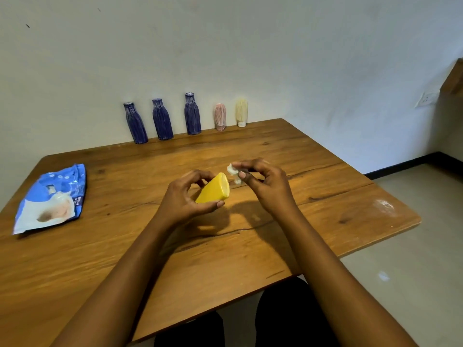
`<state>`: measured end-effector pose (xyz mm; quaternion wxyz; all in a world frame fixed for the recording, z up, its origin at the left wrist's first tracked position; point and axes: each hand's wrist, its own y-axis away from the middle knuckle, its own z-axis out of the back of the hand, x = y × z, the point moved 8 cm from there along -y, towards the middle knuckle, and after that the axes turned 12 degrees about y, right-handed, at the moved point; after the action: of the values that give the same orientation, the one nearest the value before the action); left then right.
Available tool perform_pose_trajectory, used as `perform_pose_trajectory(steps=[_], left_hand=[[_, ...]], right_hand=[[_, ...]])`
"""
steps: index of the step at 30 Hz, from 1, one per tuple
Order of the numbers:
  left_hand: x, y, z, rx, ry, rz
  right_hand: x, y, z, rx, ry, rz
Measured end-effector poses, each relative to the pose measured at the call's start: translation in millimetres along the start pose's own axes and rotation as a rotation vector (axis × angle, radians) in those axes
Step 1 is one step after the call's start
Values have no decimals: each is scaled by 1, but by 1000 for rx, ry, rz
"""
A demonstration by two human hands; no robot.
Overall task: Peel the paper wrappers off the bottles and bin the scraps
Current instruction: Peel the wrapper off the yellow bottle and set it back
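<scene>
My left hand [186, 196] grips a yellow bottle [215, 189] lying on its side above the middle of the wooden table [325, 209], its flat base turned to the right. Just right of that base, my right hand [263, 184] pinches a small crumpled white paper scrap [232, 171] between thumb and fingertips. The scrap is apart from the bottle. Along the wall at the back stand three blue wrapped bottles [162, 120], a pink wrapped bottle [220, 116] and a cream wrapped bottle [241, 111].
A blue and white plastic bag [53, 201] lies flat at the table's left side. A whitish smear [384, 205] marks the table's right corner. Tiled floor lies to the right of the table, and my dark-clad legs show below its front edge.
</scene>
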<state>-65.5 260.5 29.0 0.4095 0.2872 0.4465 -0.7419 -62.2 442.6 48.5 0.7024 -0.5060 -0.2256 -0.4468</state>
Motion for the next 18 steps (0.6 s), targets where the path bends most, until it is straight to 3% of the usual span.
perform_pose_trajectory(steps=[3, 7, 10, 12, 16, 18], left_hand=[[-9, 3, 7, -84, 77, -65], [-12, 7, 10, -99, 87, -108], [-10, 9, 9, -101, 93, -104], [-10, 9, 9, -116, 115, -96], [-12, 8, 10, -147, 151, -105], [-13, 8, 9, -139, 147, -115]], right_hand=[[43, -11, -15, 96, 250, 175], [61, 6, -26, 77, 527, 338], [60, 23, -25, 217, 549, 349], [54, 24, -16, 313, 453, 247], [57, -3, 13, 21, 320, 107], [68, -12, 0, 9, 362, 156]])
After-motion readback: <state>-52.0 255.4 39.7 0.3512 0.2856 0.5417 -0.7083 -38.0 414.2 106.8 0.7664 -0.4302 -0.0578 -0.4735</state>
